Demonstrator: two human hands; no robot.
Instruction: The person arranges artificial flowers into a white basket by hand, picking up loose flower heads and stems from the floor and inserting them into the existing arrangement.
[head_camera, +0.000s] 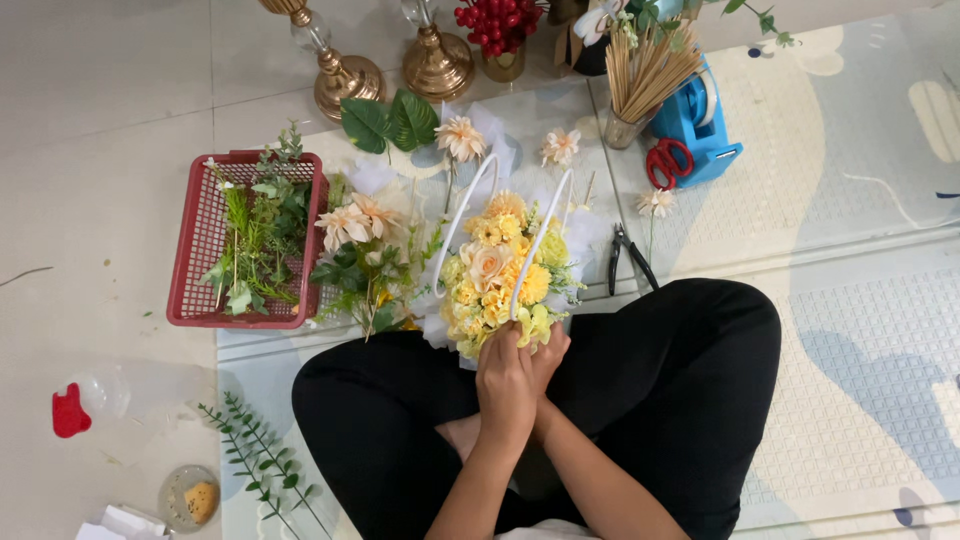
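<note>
Fingers (503, 345) of both hands press together at the near edge of the flower arrangement (498, 275), the left hand (505, 385) lying over the right hand (548, 355), so whether they pinch a stem or only the wrapping I cannot tell. That arrangement, a mound of yellow and peach artificial blooms with two white looped handles (540, 240) arching over it, sits on the floor mat (860, 330) just in front of the person's crossed legs (680, 390) in black trousers. It looks well filled: the blooms sit dense from edge to edge, so by my judgement most of the placing is done and what is left is tucking or trimming at the near rim. Loose stock remains, though: a heap of peach flowers and leaves (365, 255) just left of it, a red plastic basket (200, 300) of greenery beyond that, and single blooms (461, 138) farther off. Small pliers (630, 255) lie just right of the arrangement; red scissors (668, 160) rest by a blue tape dispenser (700, 125) and a cup of wooden sticks (640, 80) farther back. Gold candle stands (345, 80) line the far edge. Open room is widest on the mat to the right; the left side is crowded up to the basket
</note>
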